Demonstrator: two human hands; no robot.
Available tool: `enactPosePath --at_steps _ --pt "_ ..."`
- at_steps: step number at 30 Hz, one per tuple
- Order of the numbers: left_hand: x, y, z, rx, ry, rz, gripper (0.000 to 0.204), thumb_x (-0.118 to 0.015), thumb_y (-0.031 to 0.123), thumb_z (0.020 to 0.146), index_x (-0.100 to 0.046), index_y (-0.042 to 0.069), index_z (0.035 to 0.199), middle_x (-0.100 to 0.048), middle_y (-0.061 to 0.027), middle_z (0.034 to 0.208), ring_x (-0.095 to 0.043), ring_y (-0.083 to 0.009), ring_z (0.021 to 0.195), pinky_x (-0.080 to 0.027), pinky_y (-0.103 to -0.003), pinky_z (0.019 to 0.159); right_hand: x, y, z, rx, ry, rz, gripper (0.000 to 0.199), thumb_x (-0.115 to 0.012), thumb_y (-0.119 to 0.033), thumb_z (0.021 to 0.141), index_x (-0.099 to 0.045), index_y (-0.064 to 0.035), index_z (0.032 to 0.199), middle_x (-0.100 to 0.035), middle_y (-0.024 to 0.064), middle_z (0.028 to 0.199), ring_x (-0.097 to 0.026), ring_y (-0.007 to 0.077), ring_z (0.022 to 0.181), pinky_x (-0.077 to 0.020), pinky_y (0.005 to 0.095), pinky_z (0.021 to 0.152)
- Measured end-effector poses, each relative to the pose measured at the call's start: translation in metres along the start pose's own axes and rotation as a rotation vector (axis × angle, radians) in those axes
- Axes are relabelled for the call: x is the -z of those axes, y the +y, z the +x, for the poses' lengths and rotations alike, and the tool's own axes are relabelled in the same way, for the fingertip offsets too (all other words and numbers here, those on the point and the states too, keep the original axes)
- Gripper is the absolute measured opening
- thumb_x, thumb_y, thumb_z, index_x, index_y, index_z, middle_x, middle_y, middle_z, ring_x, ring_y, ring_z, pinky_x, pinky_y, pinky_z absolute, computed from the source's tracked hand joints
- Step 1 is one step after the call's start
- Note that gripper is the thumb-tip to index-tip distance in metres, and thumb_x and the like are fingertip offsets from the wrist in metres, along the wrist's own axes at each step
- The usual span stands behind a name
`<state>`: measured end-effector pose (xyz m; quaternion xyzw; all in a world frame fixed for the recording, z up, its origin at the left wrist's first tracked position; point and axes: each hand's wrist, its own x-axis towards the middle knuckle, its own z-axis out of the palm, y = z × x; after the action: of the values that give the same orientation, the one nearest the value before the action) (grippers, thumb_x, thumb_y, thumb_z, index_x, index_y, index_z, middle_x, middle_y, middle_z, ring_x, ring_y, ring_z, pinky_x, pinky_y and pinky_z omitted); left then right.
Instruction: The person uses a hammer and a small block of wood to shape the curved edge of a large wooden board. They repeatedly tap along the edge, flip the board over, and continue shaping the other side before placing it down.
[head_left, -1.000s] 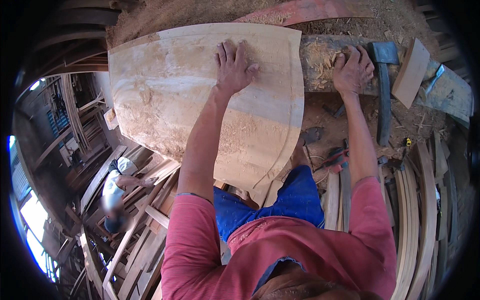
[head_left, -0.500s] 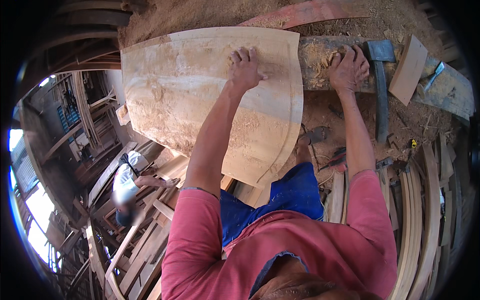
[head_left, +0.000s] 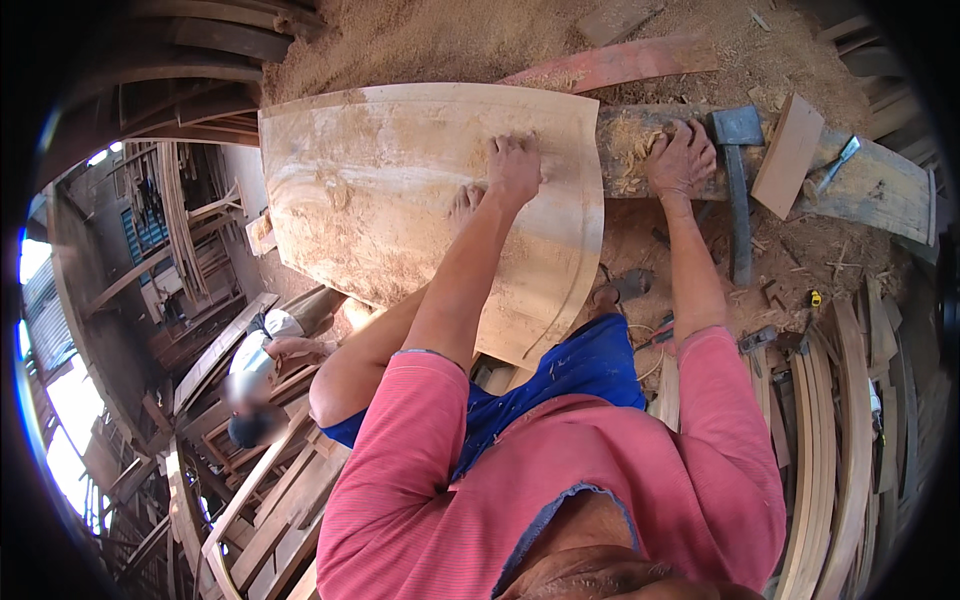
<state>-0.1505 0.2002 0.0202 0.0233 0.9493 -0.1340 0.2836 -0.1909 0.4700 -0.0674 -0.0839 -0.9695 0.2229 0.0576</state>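
Fingers of the left hand [head_left: 515, 165] lie together, curled a little, and press flat on the curved wooden panel [head_left: 400, 210]; they pinch nothing. I read the right hand [head_left: 682, 158] likewise: fingers bent, knuckles up, resting on the timber beam [head_left: 870, 185] among pale shavings [head_left: 628, 145]. I cannot tell whether anything lies under that palm.

By size, I log first the sawdust heap [head_left: 450, 40], which fills the ground at 12 o'clock. The panel comes next: broad, pale, with a routed line following its curved edge. It lies at 11 o'clock from the frame centre, and its right edge meets the beam. That beam runs out toward 2 o'clock. A reddish plank [head_left: 620, 65] lies on the sawdust just beyond it.

Smaller items follow. A heavy mallet [head_left: 738, 180] stands across the beam at 3 o'clock from the right hand, just beside it. A short wooden block [head_left: 790, 155] leans next to the mallet. A second person [head_left: 262, 385] crouches at 8 o'clock, well apart.
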Motion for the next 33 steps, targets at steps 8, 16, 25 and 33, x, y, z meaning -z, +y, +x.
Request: enactPosePath --at_steps 8,16,25,33 --pt "0.017 -0.009 0.007 -0.072 -0.073 -0.003 0.091 -0.076 0.048 0.083 -0.039 0.0 0.15 -0.053 -0.035 0.137 -0.046 -0.0443 0.131 -0.03 -0.05 0.112 0.004 -0.007 0.002 -0.04 0.02 -0.023 0.041 -0.062 -0.027 0.088 -0.055 -0.011 0.125 -0.045 0.0113 0.142 -0.041 0.0365 0.129 -0.0293 0.0537 0.108" --pt "0.024 -0.005 0.012 -0.035 -0.11 0.006 0.096 -0.078 0.051 0.08 -0.039 -0.001 0.15 -0.05 -0.034 0.14 -0.044 -0.0445 0.133 -0.029 -0.052 0.114 0.005 -0.015 0.009 -0.055 -0.007 -0.048 0.042 -0.063 -0.027 0.088 -0.055 -0.0117 0.126 -0.045 0.0101 0.144 -0.04 0.0369 0.13 -0.0296 0.0539 0.108" --pt "0.027 -0.012 0.066 -0.229 0.081 -0.179 0.122 -0.089 0.048 0.067 -0.02 0.003 0.158 -0.018 -0.0387 0.157 -0.015 -0.0574 0.147 -0.019 -0.062 0.12 0.006 -0.022 0.012 -0.052 -0.015 -0.077 0.041 -0.063 -0.025 0.088 -0.054 -0.011 0.126 -0.045 0.0118 0.143 -0.04 0.0375 0.128 -0.0301 0.0533 0.108" --pt "0.025 -0.009 0.078 -0.264 -0.001 -0.171 0.134 -0.09 0.051 0.063 -0.011 0.005 0.16 -0.008 -0.041 0.158 -0.006 -0.0614 0.146 -0.017 -0.064 0.12 0.0 -0.022 0.009 -0.06 -0.019 -0.138 0.043 -0.065 -0.024 0.086 -0.053 -0.0097 0.125 -0.046 0.0129 0.14 -0.042 0.0387 0.126 -0.0312 0.0547 0.106"
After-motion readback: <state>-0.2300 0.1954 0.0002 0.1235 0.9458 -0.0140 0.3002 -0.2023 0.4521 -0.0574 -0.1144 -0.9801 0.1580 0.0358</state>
